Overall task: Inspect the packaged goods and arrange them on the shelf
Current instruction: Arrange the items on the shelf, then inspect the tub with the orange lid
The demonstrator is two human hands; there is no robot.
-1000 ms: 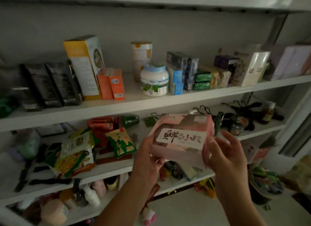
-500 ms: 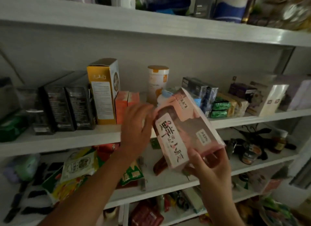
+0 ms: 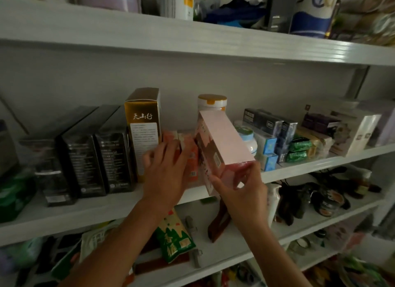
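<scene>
A pink box (image 3: 222,141) stands tilted on end at the front of the middle shelf (image 3: 106,209), leaning back. My right hand (image 3: 241,190) grips its lower near corner. My left hand (image 3: 164,173) lies flat against two small orange boxes (image 3: 190,156) just left of the pink box, fingers spread. A tall gold box (image 3: 145,128) stands directly left of the orange boxes. Behind the pink box rise a white canister with a yellow lid (image 3: 212,101) and a white tub with a blue lid (image 3: 248,139), both partly hidden.
Three black boxes (image 3: 85,154) line the shelf's left part. Blue, dark and green packets (image 3: 280,139) and white boxes (image 3: 359,132) fill its right part. Snack bags (image 3: 173,237) lie on the shelf below. The top shelf (image 3: 192,38) holds assorted items.
The pink box has gone up from waist height to the middle shelf and turned on end. My left hand left the box and moved onto the orange boxes.
</scene>
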